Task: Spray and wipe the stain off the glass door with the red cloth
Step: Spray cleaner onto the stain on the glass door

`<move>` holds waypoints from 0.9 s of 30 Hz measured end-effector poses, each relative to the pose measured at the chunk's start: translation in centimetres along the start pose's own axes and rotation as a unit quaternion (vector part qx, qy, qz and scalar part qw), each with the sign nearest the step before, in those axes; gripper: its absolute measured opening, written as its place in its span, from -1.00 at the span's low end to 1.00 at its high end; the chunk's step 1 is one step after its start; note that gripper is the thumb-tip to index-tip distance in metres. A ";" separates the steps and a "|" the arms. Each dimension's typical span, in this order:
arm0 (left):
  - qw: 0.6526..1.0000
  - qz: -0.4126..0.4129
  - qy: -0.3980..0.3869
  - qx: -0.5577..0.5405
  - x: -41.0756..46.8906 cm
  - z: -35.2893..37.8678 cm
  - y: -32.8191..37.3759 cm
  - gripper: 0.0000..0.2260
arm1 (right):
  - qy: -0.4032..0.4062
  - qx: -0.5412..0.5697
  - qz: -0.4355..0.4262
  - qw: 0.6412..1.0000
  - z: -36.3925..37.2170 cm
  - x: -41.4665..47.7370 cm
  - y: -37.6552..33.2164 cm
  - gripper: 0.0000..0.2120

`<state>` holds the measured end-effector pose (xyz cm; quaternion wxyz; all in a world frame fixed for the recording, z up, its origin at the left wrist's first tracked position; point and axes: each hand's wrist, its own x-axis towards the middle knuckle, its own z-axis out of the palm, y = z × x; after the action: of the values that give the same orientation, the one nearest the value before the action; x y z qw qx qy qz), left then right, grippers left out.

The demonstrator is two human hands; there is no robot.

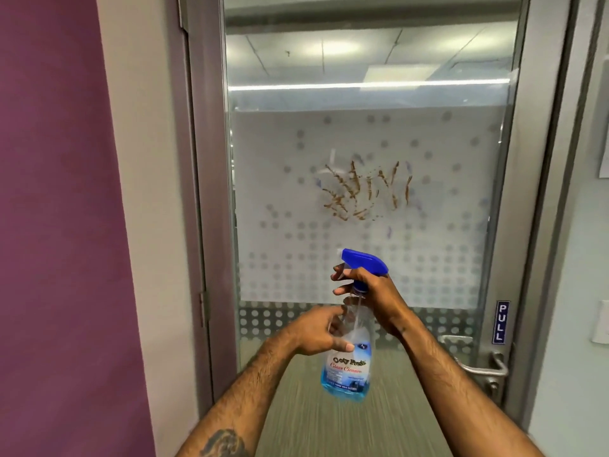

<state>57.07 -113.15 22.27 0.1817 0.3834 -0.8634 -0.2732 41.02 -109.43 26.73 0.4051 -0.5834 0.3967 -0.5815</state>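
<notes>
A brown smeared stain (365, 189) marks the frosted, dotted part of the glass door (445, 199), a little above centre. Below it I hold a clear spray bottle (349, 367) of blue glass cleaner with a blue trigger head (364, 260), upright and close to the glass. My right hand (369, 295) grips the neck under the trigger head, fingers curled at the trigger. My left hand (318, 333) wraps the upper body of the bottle. No red cloth is in view.
The door has a grey metal frame (207, 192), a lever handle (484, 369) at the lower right and a blue PULL sign (501, 321). A purple wall (59, 225) stands to the left, a pale wall to the right.
</notes>
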 end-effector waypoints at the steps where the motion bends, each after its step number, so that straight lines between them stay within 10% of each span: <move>1: 1.000 0.008 -0.003 -0.006 0.5 -0.9 -0.3 -0.49 | 0.002 -0.004 -0.005 1.000 0.3 0.8 -0.3 -0.67; 11: 0.999 0.044 0.005 0.001 6.7 -7.3 -2.6 -0.31 | 0.086 -0.060 -0.047 0.993 1.5 8.3 -2.9 -0.79; 16: 0.983 0.066 0.139 0.103 9.0 -12.3 -4.4 -0.34 | 0.160 -0.072 -0.061 0.983 0.9 11.5 -3.9 -0.65; 27: 0.805 0.068 0.483 0.336 16.5 -23.7 -7.1 -0.35 | 0.252 -0.162 -0.109 0.948 1.1 15.4 -5.1 -0.69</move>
<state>62.89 -137.58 38.24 0.4533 0.4432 -0.7255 0.2680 42.23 -121.98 36.98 0.1259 -0.5152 0.5088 -0.6782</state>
